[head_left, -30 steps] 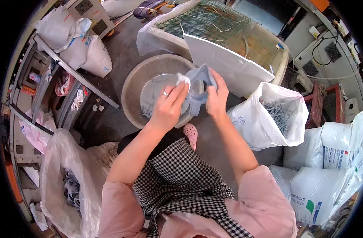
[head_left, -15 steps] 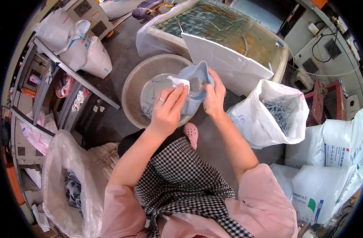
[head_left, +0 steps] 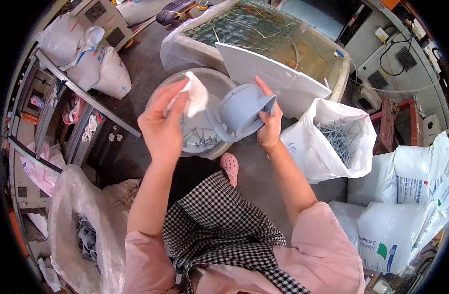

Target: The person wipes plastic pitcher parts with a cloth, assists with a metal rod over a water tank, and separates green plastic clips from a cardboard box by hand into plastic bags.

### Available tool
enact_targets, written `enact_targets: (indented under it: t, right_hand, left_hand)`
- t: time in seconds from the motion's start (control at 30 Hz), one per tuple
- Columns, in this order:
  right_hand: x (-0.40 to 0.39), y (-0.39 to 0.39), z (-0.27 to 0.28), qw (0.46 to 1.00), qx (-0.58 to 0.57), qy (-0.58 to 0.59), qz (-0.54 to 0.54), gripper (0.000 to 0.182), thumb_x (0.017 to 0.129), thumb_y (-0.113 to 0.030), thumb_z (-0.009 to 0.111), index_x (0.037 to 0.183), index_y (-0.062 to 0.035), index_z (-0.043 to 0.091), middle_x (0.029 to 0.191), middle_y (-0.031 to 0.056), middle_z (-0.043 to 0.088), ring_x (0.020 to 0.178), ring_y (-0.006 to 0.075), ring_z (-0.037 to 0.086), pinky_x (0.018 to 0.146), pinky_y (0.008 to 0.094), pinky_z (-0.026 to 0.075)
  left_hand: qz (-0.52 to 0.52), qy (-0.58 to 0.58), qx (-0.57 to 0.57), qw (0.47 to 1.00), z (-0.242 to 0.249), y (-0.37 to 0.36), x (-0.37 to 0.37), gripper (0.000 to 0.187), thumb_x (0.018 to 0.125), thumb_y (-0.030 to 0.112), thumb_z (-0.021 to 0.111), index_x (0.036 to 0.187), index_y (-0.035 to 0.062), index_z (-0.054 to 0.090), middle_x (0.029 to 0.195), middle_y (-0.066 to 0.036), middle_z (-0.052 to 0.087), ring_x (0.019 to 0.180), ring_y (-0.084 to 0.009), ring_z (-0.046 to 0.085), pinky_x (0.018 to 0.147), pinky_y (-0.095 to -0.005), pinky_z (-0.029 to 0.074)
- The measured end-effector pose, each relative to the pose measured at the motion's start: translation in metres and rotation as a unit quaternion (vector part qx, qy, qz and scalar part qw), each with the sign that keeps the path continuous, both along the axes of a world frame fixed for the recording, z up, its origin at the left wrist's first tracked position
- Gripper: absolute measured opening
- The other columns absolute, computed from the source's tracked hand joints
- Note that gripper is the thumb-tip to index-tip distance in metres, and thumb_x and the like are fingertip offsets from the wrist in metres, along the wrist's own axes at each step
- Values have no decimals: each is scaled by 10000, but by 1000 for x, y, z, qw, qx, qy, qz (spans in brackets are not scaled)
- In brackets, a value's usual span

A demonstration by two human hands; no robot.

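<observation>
A blue-grey plastic jug (head_left: 239,110) with a curved handle is tipped on its side, its spouted opening turned towards the right. My right hand (head_left: 270,128) grips it at the rim, with the thumb over the opening's edge. To the left, my left hand (head_left: 163,115) pinches a crumpled white cloth or tissue (head_left: 197,95), held apart from the jug. Below both hands stands a wide round basin (head_left: 158,90) with thin grey plastic sticks (head_left: 201,137) in it. Part of the basin is hidden behind my hands and the jug.
A white sack (head_left: 303,147) of grey sticks stands at the right, beside stacked printed bags (head_left: 381,230). Behind is a water tank (head_left: 339,73) with a white board (head_left: 278,71) leaning on it. At left are a metal rack (head_left: 89,98) and a clear bag (head_left: 67,230) of grey parts.
My left hand has drawn the white cloth away from the jug, up and to the left. My right hand has turned the jug, so its opening faces right.
</observation>
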State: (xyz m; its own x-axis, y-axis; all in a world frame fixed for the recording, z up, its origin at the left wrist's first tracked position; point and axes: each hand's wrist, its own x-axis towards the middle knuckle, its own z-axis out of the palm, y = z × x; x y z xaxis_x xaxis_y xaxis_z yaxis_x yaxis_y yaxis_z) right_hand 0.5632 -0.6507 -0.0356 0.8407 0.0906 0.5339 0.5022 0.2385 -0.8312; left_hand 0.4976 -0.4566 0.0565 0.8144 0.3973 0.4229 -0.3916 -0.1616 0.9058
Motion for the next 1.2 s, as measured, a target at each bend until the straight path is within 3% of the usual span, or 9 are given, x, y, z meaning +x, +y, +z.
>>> enact_targets:
  t: [0.07, 0.27, 0.37, 0.47, 0.63, 0.7, 0.93, 1.13, 1.2]
  right_hand:
    - [-2, 2, 3, 1000, -7, -5, -1, 734, 615, -233, 440, 1272, 95, 448, 1246, 162, 512, 1091, 243, 480, 1007, 327, 306]
    - [-3, -1, 8, 996, -60, -57, -42, 755, 591, -225, 451, 1279, 87, 450, 1129, 187, 543, 978, 279, 503, 954, 335, 349]
    - [-2, -2, 12, 985, -110, -117, -68, 750, 589, -195, 464, 1283, 88, 447, 1116, 201, 542, 964, 302, 511, 926, 341, 373]
    - [-1, -3, 13, 968, -119, -197, -100, 756, 584, -161, 476, 1290, 108, 428, 1101, 227, 541, 920, 321, 515, 895, 354, 396]
    - [-4, -5, 11, 945, -178, -261, -87, 781, 603, -148, 482, 1316, 146, 359, 1047, 275, 544, 836, 349, 519, 811, 397, 450]
    - [-5, -4, 10, 938, -192, -270, -100, 784, 607, -151, 482, 1319, 150, 349, 1036, 269, 545, 833, 350, 522, 798, 401, 455]
    - [-9, -11, 9, 932, -199, -260, -156, 767, 639, -168, 478, 1317, 164, 340, 1006, 265, 562, 787, 331, 528, 731, 381, 465]
    - [-1, -6, 4, 939, -153, -249, -183, 710, 703, -184, 471, 1312, 158, 344, 1041, 267, 550, 772, 319, 525, 743, 374, 452]
    - [-1, -4, 5, 941, -146, -240, -189, 712, 700, -183, 475, 1312, 157, 344, 1068, 270, 547, 778, 321, 525, 751, 377, 450]
  left_hand:
    - [-6, -13, 126, 992, 3, -9, -9, 218, 854, 8, 604, 1062, 4, 668, 1034, -76, 635, 937, -114, 576, 825, -229, 453]
    - [-64, -22, 148, 987, 12, -24, -23, 219, 831, -36, 601, 1036, -2, 673, 1022, -81, 637, 915, -129, 589, 770, -227, 467]
    - [-112, -85, 298, 944, 0, -35, -27, 278, 751, -75, 624, 1017, -9, 671, 960, -119, 629, 835, -215, 605, 720, -274, 484]
    - [-49, -170, 364, 914, -13, -45, -28, 263, 757, -82, 613, 1007, -25, 669, 964, -118, 631, 844, -237, 593, 754, -294, 474]
    - [-56, -149, 367, 917, -6, -40, -12, 270, 744, -83, 616, 1004, -30, 665, 967, -114, 625, 806, -243, 577, 730, -321, 469]
    - [-80, -168, 383, 905, -4, -40, -5, 330, 671, -83, 628, 996, -29, 657, 953, -123, 611, 803, -273, 570, 715, -334, 481]
    - [-95, -178, 401, 894, -16, -29, -21, 323, 683, -71, 626, 1002, -31, 657, 983, -122, 617, 824, -274, 580, 729, -334, 492]
    - [-132, -77, 337, 929, -19, -21, -34, 273, 755, -78, 615, 1017, -19, 662, 991, -128, 628, 827, -237, 604, 733, -294, 491]
    - [-110, -25, 217, 970, -18, -20, -31, 270, 773, -92, 606, 1024, -9, 666, 983, -113, 632, 846, -209, 616, 720, -266, 492]
